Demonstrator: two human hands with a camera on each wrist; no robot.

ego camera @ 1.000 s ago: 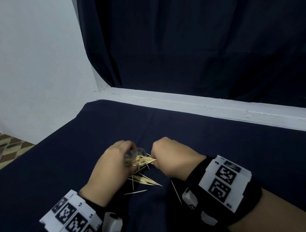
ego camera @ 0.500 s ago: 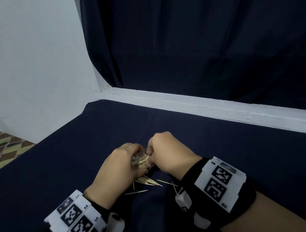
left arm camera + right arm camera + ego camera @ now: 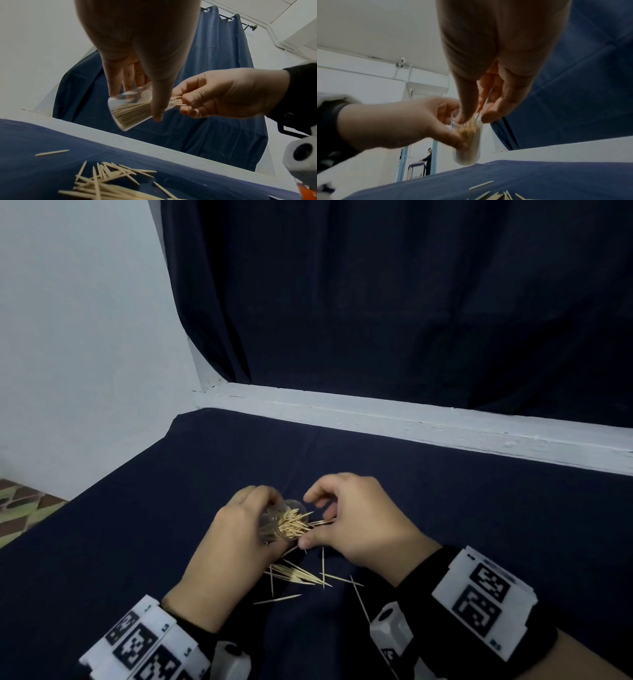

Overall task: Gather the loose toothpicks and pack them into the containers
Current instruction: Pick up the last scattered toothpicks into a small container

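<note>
My left hand [image 3: 236, 539] grips a small clear plastic container [image 3: 274, 522] tilted above the table, its mouth turned toward my right hand. The container [image 3: 130, 109] is nearly full of toothpicks [image 3: 291, 523]. My right hand [image 3: 356, 518] pinches a few toothpicks [image 3: 176, 101] at the container's mouth [image 3: 467, 121], their far ends inside it. A pile of loose toothpicks [image 3: 298, 575] lies on the dark blue cloth just below both hands. The same loose toothpicks [image 3: 106, 180] show at the bottom of the left wrist view.
The table is covered by a dark blue cloth [image 3: 479, 508]. A white ledge [image 3: 411, 422] runs along its far side, with a dark curtain [image 3: 376, 302] behind. The table's left edge drops to a patterned floor [image 3: 20, 508]. A person [image 3: 428, 161] stands far off.
My right hand has loosened and drawn slightly right from the container's mouth, still pinching toothpicks. More toothpick ends now show sticking out of the container. The left hand holds about the same spot.
</note>
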